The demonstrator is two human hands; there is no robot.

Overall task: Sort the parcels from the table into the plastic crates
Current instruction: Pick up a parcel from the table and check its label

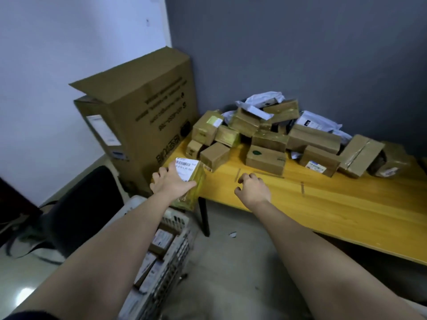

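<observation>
Head view: white crate (178, 250) holds boxes; left hand (169, 181) grips parcel (193, 181).

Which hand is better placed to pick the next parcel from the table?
Right. The right hand is free, fingers loosely curled, over the table near the parcel pile. The left hand already holds a labelled parcel above the crate.

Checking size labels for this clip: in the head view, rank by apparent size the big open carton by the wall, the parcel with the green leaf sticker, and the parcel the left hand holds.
1. Big open carton, clearly largest.
2-3. Green-leaf parcel and held parcel look alike; the held one is nearer, so unranked.
</observation>
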